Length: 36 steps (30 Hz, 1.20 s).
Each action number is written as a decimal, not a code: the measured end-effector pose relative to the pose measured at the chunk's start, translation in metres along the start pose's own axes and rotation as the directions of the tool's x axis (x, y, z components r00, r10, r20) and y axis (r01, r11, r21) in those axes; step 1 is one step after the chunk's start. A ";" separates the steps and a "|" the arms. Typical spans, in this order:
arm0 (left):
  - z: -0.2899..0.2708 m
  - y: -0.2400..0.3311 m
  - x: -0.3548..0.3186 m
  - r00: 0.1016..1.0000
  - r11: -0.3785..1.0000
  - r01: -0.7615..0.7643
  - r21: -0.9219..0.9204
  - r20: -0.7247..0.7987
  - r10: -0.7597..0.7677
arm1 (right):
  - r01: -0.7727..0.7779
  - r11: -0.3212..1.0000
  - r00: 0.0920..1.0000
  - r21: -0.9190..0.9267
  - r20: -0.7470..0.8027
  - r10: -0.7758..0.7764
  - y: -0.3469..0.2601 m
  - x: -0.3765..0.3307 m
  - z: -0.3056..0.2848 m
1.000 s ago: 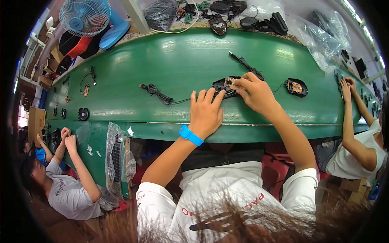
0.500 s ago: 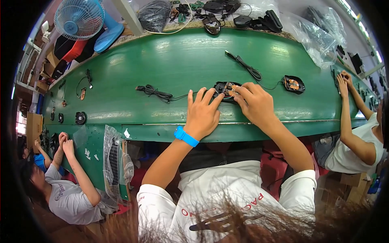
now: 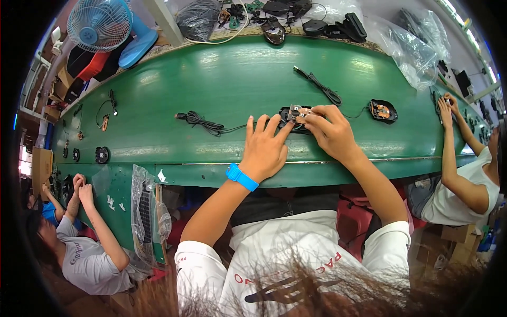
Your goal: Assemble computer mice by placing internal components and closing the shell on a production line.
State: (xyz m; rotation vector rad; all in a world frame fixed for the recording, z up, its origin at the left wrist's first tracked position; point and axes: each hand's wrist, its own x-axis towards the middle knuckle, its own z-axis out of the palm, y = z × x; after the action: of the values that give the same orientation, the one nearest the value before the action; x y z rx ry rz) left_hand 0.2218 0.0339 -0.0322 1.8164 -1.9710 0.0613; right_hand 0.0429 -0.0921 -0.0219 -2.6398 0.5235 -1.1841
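In front of me on the green work surface sits the black lower shell of a computer mouse. An orange-brown circuit board stands tilted over it, its right end pinched between the fingers of my right hand. My left hand, with a blue band on the wrist, lies with fingers spread. Its index fingertip touches the near left of the shell or board; I cannot tell which. From the shell a black cable, bundled, runs left along the surface.
To the right lies another opened mouse with its cable bundle. Mouse parts and a small board with a cable are at the left. Co-workers sit on both sides. A blue fan and plastic bags stand at the back.
The circuit board is now raised and tilted up from the shell by my right hand, which has shifted slightly left. My left hand stays almost in place.
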 end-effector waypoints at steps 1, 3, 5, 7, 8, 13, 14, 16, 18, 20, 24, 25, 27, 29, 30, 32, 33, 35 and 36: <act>0.000 0.000 0.000 1.000 1.000 0.000 -0.001 0.001 0.000 | 0.006 1.000 1.000 0.028 0.021 -0.007 0.001 0.001 0.000; -0.001 0.000 -0.001 1.000 1.000 -0.004 0.000 0.010 0.004 | 0.017 0.996 0.998 0.083 0.062 -0.022 0.005 0.004 0.001; -0.001 0.000 -0.001 1.000 1.000 -0.009 0.000 0.015 0.009 | 0.022 0.995 0.993 0.093 0.114 -0.033 0.010 0.008 0.001; 0.000 0.000 0.000 1.000 1.000 -0.019 0.019 0.017 0.018 | 0.034 0.993 0.974 0.117 0.217 -0.059 0.014 0.012 0.000; 0.000 0.001 0.000 1.000 0.999 -0.024 0.029 0.019 0.023 | 0.032 0.993 0.974 0.117 0.218 -0.057 0.015 0.013 -0.001; 0.000 0.001 0.001 1.000 0.999 -0.027 0.032 0.005 0.027 | 0.012 0.996 0.927 0.088 0.372 -0.044 0.018 0.020 -0.006; -0.001 0.000 0.001 1.000 1.000 -0.019 -0.012 0.011 0.019 | 0.010 0.999 0.918 0.052 0.396 -0.030 0.018 0.021 -0.007; -0.002 -0.003 0.002 1.000 0.995 -0.002 -0.100 0.026 0.005 | 0.004 1.000 0.907 0.015 0.420 -0.010 0.017 0.021 -0.008; -0.002 -0.011 -0.002 1.000 0.990 -0.013 -0.143 0.026 0.017 | 0.049 0.998 0.895 -0.042 0.446 -0.026 0.017 0.021 -0.008; -0.005 -0.018 -0.007 0.999 0.975 -0.022 -0.221 0.020 0.027 | 0.070 0.995 0.888 -0.066 0.460 -0.032 0.016 0.020 -0.007; -0.005 -0.018 -0.008 0.998 0.980 -0.041 -0.194 0.035 0.049 | 0.126 0.983 0.858 -0.132 0.512 -0.041 0.012 0.017 -0.007; -0.005 -0.017 -0.008 0.998 0.980 -0.043 -0.196 0.038 0.052 | 0.140 0.981 0.854 -0.136 0.518 -0.050 0.011 0.017 -0.008; -0.006 -0.017 -0.008 0.998 0.982 -0.046 -0.184 0.044 0.055 | 0.168 0.975 0.846 -0.143 0.529 -0.068 0.011 0.015 -0.010; -0.007 -0.017 -0.008 0.997 0.983 -0.052 -0.177 0.049 0.062 | 0.175 0.974 0.855 -0.141 0.512 -0.080 0.012 0.013 -0.010; -0.008 -0.017 -0.008 0.997 0.983 -0.049 -0.174 0.056 0.059 | 0.188 0.973 0.863 -0.138 0.496 -0.096 0.013 0.012 -0.009; -0.009 -0.019 -0.007 0.996 0.985 -0.043 -0.168 0.070 0.055 | 0.197 0.971 0.872 -0.136 0.476 -0.110 0.015 0.010 -0.009; -0.011 -0.020 -0.005 0.996 0.985 -0.047 -0.165 0.072 0.060 | 0.194 0.973 0.873 -0.129 0.475 -0.111 0.017 0.009 -0.009; -0.015 -0.021 -0.001 0.991 0.986 -0.095 -0.138 0.080 0.107 | 0.188 0.976 0.873 -0.112 0.475 -0.113 0.018 0.006 -0.012; -0.017 -0.021 0.003 0.988 0.985 -0.121 -0.126 0.085 0.132 | 0.184 0.976 0.875 -0.114 0.472 -0.110 0.018 0.005 -0.011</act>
State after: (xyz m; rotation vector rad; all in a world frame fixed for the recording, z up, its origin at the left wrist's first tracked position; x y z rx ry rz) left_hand 0.2470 0.0343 -0.0219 1.6442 -2.1052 -0.1023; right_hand 0.0331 -0.1108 -0.0167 -3.0006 0.3377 -0.5136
